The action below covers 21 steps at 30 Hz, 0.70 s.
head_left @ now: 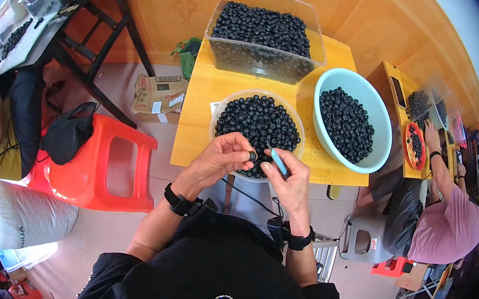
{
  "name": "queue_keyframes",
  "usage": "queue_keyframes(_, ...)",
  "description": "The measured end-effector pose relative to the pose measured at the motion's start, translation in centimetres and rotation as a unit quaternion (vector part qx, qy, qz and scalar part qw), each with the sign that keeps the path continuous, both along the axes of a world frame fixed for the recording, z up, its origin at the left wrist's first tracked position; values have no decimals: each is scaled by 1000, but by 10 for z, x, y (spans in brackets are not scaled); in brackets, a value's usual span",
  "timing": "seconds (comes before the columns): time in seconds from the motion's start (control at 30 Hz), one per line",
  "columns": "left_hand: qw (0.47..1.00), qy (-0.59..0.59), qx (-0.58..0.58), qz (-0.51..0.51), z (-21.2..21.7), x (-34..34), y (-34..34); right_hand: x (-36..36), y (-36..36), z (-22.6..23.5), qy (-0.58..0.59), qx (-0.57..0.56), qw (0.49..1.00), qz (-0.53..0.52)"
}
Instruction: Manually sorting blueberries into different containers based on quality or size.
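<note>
Between the thumb and fingers of my left hand [224, 158] is a small dark round bead [252, 156]. My right hand [289, 183], closed just beside it, grips a slim tool with a light blue handle [278, 162]; its thin tip points toward the bead. Both hands hover over the near edge of a round clear tub [214, 123] heaped with black beads [255, 118], many with a visible hole. To the right stands a pale blue basin [384, 129] with more black beads [344, 124].
Behind the tub, a clear rectangular bin [257, 61] of beads stands on the yellow table [189, 137]. A red plastic stool [110, 163] is at left. Co-workers sit at both sides, one in a pink shirt [443, 231]. A cable [248, 196] runs between my wrists.
</note>
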<state>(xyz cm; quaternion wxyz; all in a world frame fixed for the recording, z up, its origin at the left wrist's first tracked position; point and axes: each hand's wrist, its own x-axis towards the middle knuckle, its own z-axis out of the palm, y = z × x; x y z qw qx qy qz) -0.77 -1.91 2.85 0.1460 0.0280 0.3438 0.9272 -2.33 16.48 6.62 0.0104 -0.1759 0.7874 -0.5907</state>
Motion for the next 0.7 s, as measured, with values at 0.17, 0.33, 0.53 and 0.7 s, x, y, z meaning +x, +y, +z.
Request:
queue_keyframes(0.17,999,-15,-28,-4,2,1,2,2,-12,5,-36,-39,997,58)
queue_keyframes(0.33,998,0,-35,-49,1,3,1,3,-14,-14,-129,-161,975,86)
queue_keyframes(0.53,996,-19,-21,-82,-1,6,1,5,-6,-14,-223,-224,943,103)
queue_keyframes(0.7,997,-24,1,-79,-10,7,3,9,-8,-9,-244,-209,943,86)
